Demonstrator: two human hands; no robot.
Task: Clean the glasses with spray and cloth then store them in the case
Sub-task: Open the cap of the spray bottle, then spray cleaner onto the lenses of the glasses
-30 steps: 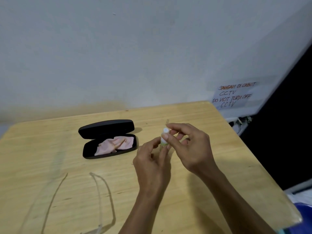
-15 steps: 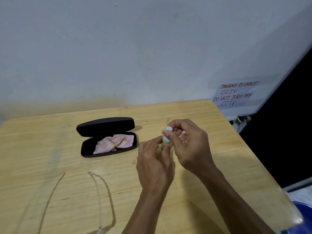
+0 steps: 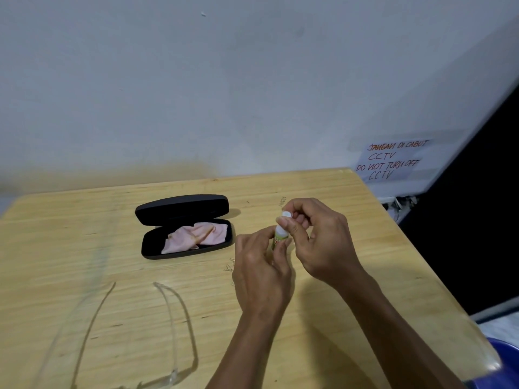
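Glasses [image 3: 168,327]: clear frame, lower left of the frame, temples unfolded and pointing away from the viewer; lying on the surface [image 3: 365,276], untouched, well apart from both hands. Lenses run off the bottom edge, so their condition cannot be judged.

Left hand [image 3: 261,273]: centre of the frame, fingers curled around the lower body of the spray bottle [image 3: 279,237], holding it upright.

Right hand [image 3: 317,240]: just right of centre, thumb and fingers pinching the white cap [image 3: 286,214] at the bottle's top. Whether the cap is being pulled off or the nozzle pressed cannot be told.

Case [image 3: 185,226]: black, hard shell, left of centre and farther back, lid open. Near the hands but not touching them.

Cloth [image 3: 196,237]: pink, crumpled, lying inside the lower half of the case.

Paper notice [image 3: 390,161]: upper right, on the wall, handwritten about CCTV.

Progress, by estimate: early. The bottle is in hand and apparently being readied; spraying, wiping with the cloth, folding the glasses and storing them all appear outstanding.
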